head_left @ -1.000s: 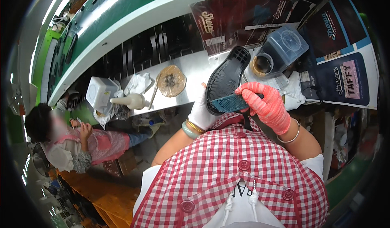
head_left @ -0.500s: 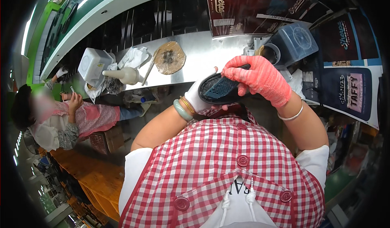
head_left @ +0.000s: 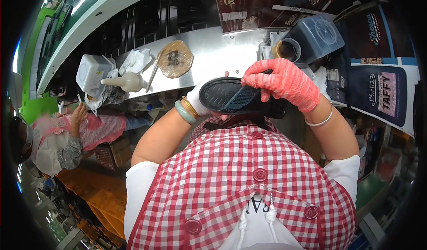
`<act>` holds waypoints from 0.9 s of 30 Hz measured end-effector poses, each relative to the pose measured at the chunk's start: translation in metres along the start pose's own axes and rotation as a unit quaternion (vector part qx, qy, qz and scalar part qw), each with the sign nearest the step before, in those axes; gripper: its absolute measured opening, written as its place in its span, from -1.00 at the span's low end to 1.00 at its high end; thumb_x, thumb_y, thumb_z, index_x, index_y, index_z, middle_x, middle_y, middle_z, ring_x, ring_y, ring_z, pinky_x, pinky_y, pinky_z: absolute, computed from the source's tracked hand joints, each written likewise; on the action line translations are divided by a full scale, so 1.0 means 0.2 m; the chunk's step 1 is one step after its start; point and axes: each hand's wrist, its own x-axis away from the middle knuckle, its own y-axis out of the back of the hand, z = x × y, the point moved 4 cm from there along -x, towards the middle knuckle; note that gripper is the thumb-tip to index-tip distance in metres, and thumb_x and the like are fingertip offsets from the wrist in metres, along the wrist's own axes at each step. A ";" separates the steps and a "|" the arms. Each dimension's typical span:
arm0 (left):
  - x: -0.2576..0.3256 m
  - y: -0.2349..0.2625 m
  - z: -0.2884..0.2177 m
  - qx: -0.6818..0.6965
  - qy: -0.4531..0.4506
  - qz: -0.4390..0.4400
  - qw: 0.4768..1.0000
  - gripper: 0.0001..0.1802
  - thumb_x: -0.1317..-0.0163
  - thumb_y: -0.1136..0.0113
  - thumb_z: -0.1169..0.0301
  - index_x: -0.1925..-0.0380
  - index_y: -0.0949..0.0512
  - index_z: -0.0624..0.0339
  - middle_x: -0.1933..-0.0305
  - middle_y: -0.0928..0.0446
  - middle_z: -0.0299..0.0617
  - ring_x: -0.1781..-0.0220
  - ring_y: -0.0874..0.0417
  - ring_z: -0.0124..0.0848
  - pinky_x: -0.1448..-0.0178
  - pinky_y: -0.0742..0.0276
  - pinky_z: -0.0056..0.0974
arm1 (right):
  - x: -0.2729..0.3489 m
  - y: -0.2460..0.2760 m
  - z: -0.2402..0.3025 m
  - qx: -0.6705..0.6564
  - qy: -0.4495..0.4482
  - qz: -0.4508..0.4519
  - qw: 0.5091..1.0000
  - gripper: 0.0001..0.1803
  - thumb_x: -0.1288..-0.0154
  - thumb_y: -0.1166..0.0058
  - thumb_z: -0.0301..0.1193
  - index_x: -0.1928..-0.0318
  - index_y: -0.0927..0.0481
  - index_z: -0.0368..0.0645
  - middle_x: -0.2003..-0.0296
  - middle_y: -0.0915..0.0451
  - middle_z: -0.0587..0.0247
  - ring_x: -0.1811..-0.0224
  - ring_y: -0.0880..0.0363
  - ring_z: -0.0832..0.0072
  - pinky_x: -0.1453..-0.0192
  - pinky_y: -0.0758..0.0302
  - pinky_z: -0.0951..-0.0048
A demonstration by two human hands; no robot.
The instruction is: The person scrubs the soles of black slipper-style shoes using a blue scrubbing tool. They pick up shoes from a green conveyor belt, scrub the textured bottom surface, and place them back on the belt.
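The left hand (head_left: pixel 200 102) in a white glove is holding up a black rubber shoe sole (head_left: pixel 231 97), close to the chest. The right hand (head_left: pixel 284 83) in a red glove is pressing curled fingers on its top. The sole looks bare; the gluing seems not begun.

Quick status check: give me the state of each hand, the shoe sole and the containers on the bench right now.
left hand: white glove, gripping the sole's end.
right hand: red glove, closed over the sole.
shoe sole: black, lifted off the bench, tread showing.
squeeze bottle: lying on its side.
clear tub: tipped, open.
white box: upright.
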 end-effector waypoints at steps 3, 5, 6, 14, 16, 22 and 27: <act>0.00 0.02 0.01 0.062 0.005 -0.010 0.998 -0.30 -0.03 -0.35 0.18 -0.18 -0.32 0.03 -0.12 -0.48 -0.40 -0.12 -0.44 -0.60 -0.51 0.12 -0.24 | 0.02 0.02 -0.02 -0.001 -0.001 0.001 1.000 -0.73 -0.14 -0.18 -0.28 0.23 -0.63 -0.19 0.46 -0.58 0.34 0.65 -0.46 0.68 0.56 -0.33 0.67; -0.03 0.02 0.02 0.160 0.021 -0.010 0.987 -0.45 -0.15 -0.23 0.17 -0.13 -0.37 0.06 -0.06 -0.52 -0.38 -0.06 -0.46 -0.59 -0.47 0.02 -0.26 | 0.03 0.04 -0.03 0.002 -0.006 0.000 1.000 -0.73 -0.13 -0.19 -0.27 0.23 -0.63 -0.19 0.47 -0.58 0.34 0.64 -0.46 0.67 0.56 -0.33 0.67; -0.04 0.02 0.02 0.227 0.034 -0.009 0.973 -0.55 -0.24 -0.12 0.15 -0.08 -0.41 0.07 -0.02 -0.54 -0.37 -0.02 -0.48 -0.59 -0.44 -0.05 -0.27 | 0.04 0.05 -0.03 0.003 -0.006 -0.001 1.000 -0.73 -0.13 -0.19 -0.27 0.23 -0.64 -0.19 0.47 -0.57 0.34 0.64 -0.46 0.67 0.56 -0.33 0.67; -0.11 0.06 0.05 -0.006 -0.079 -0.029 0.996 -0.40 -0.32 0.15 -0.04 0.00 -0.43 0.32 0.19 -0.59 0.03 0.43 -0.62 -0.23 0.38 -0.53 -0.18 | 0.09 0.13 -0.08 0.009 -0.008 -0.021 1.000 -0.72 -0.12 -0.18 -0.25 0.24 -0.64 -0.19 0.49 -0.57 0.38 0.63 -0.47 0.66 0.56 -0.33 0.66; -0.12 0.07 0.05 -0.067 -0.111 -0.019 0.991 -0.35 -0.31 0.18 -0.06 0.00 -0.43 0.38 0.22 -0.58 0.11 0.52 -0.62 -0.15 0.58 -0.55 -0.16 | 0.12 0.16 -0.10 0.008 -0.020 -0.035 0.999 -0.72 -0.13 -0.16 -0.27 0.25 -0.64 -0.20 0.47 -0.58 0.37 0.62 -0.47 0.66 0.53 -0.35 0.66; -0.09 0.08 0.05 0.192 0.125 -0.092 0.969 -0.30 -0.32 0.26 -0.09 -0.03 -0.39 0.42 0.21 -0.56 0.18 0.58 -0.61 -0.13 0.73 -0.52 -0.17 | 0.22 0.24 -0.21 -0.013 -0.030 -0.070 0.997 -0.76 -0.17 -0.10 -0.33 0.25 -0.63 -0.24 0.40 -0.61 0.36 0.56 -0.47 0.67 0.43 -0.40 0.68; -0.13 0.03 0.05 0.378 0.148 -0.018 0.914 -0.31 -0.34 0.31 -0.08 -0.09 -0.34 0.38 0.16 -0.55 0.16 0.59 -0.60 -0.13 0.69 -0.52 -0.23 | 0.25 0.19 -0.13 -0.105 0.092 -0.082 0.987 -0.83 -0.14 -0.17 -0.45 0.26 -0.64 -0.26 0.37 -0.62 0.32 0.45 -0.49 0.67 0.34 -0.43 0.66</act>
